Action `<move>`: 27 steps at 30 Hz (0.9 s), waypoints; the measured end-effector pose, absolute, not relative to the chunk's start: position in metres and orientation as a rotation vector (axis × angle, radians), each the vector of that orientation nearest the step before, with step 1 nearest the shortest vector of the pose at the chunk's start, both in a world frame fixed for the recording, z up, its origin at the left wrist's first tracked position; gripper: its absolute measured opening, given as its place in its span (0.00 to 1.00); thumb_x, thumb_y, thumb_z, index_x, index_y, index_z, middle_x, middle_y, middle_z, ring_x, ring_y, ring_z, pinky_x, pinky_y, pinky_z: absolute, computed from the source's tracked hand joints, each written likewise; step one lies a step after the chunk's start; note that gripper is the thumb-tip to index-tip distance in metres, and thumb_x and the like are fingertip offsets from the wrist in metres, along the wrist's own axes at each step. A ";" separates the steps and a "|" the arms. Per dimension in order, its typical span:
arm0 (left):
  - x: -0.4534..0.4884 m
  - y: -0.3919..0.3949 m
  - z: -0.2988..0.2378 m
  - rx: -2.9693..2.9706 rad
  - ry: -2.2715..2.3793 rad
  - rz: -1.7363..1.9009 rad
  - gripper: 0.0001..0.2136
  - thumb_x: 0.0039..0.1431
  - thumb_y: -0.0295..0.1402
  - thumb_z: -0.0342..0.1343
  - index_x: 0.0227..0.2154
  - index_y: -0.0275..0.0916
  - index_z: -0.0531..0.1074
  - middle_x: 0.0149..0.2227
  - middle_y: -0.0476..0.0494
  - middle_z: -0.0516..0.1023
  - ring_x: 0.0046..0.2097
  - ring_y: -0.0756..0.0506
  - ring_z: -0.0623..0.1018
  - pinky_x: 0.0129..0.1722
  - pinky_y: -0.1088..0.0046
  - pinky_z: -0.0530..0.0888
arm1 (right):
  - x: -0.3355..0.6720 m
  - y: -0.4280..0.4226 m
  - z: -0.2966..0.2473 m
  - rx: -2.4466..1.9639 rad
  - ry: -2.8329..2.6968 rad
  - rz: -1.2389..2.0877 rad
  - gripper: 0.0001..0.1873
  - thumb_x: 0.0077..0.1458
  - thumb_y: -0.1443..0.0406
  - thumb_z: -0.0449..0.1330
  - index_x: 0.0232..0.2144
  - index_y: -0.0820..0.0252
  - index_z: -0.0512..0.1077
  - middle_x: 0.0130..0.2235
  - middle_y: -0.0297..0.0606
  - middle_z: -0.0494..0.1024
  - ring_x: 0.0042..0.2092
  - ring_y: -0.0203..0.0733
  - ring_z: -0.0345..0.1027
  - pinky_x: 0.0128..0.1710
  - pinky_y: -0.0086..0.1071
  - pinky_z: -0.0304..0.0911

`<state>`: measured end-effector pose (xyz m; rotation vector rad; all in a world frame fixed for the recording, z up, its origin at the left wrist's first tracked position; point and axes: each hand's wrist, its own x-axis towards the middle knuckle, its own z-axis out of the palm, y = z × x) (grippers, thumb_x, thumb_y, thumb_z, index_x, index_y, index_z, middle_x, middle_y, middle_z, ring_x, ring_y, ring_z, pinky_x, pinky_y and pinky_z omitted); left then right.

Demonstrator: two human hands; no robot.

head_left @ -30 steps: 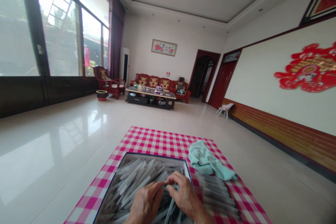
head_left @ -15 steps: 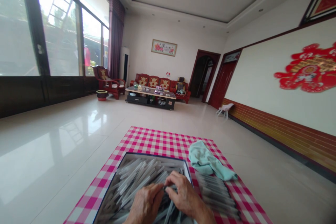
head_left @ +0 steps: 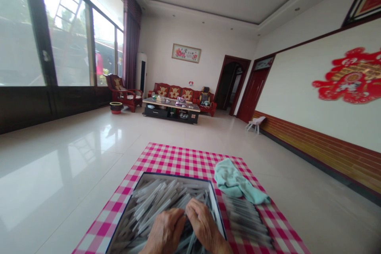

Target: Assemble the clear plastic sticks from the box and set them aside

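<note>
Pink-and-white checked cloth (head_left: 178, 158); open dark-rimmed box (head_left: 172, 174) on it, holding pale grey strips (head_left: 154, 198) heaped criss-cross, long axes mostly slanting; left hand (head_left: 166, 232) and right hand (head_left: 202, 224) curled close together among them at the box's near end, right hand nearer the right wall, grip on any strip impossible to tell

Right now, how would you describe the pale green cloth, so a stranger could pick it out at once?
Find the pink-and-white checked cloth. Right of the open box on it lies a crumpled pale green cloth, the only plain, soft thing among the checks.
</note>
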<state>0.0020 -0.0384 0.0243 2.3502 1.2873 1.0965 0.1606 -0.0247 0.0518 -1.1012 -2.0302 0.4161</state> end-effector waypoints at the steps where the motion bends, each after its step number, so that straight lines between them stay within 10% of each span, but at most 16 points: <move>1: 0.002 -0.038 0.024 2.350 1.289 1.098 0.13 0.66 0.33 0.42 0.27 0.41 0.66 0.25 0.49 0.74 0.26 0.50 0.73 0.27 0.76 0.64 | 0.159 -0.024 0.050 -1.115 -2.022 0.441 0.18 0.63 0.65 0.47 0.21 0.56 0.62 0.25 0.30 0.67 0.29 0.36 0.64 0.32 0.27 0.59; 27: 0.004 -0.040 0.023 2.388 1.396 1.091 0.13 0.65 0.32 0.43 0.27 0.41 0.69 0.25 0.48 0.76 0.26 0.49 0.75 0.27 0.77 0.65 | 0.158 -0.025 0.034 -1.144 -1.854 0.411 0.17 0.64 0.60 0.47 0.25 0.55 0.65 0.28 0.34 0.69 0.32 0.41 0.67 0.36 0.31 0.62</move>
